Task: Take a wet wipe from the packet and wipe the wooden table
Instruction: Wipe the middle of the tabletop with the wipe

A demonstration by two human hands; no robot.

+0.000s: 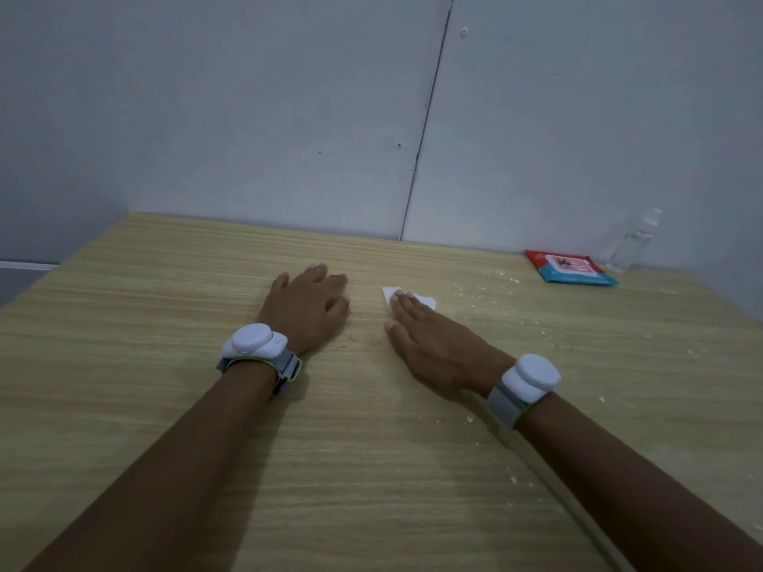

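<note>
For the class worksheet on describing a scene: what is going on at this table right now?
A person is cleaning a wooden table. The right hand presses a white wet wipe flat against the wood with straight fingers, while the left hand rests on the table beside it. Pale crumbs lie scattered to the right. The wipe packet lies at the far right corner, next to a clear bottle.

Your right hand (433, 340) presses the wipe (413, 298) flat on the table (165, 324); your left hand (307, 309) rests beside it.

Bare forearms, white wrist trackers (252, 342) (grey straps).
</note>
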